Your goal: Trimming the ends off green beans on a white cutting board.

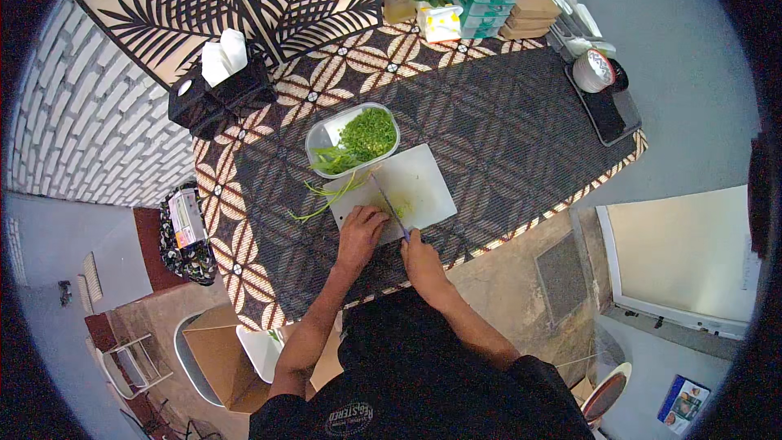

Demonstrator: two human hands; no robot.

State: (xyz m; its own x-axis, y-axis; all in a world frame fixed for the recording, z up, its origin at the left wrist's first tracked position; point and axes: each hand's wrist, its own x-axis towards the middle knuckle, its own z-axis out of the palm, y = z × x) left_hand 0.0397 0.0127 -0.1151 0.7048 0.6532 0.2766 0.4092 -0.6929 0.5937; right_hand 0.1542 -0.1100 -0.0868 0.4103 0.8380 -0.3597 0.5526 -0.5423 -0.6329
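A white cutting board (432,180) lies tilted across the patterned tablecloth before me. My right hand (424,263) grips the handle of a kitchen knife (390,205), whose blade points away from me over the board. Fingers bent, my left hand (363,233) rests on the board's left part, just left of the blade; what lies under the fingers is hidden. Green stalks (330,194) stretch from the board over its left edge. Small chopped green bits (403,206) lie right of the knife. Behind the board, a clear plastic container (327,134) holds chopped greens (369,134) and some longer leaves.
A black tissue box (223,98) stands at the table's back left. Along the back are a teal drawer unit (479,0) and brown cardboard boxes (530,9). A black tray (611,116) with stacked bowls (592,70) sits at the right end. Below left is an open carton (214,348).
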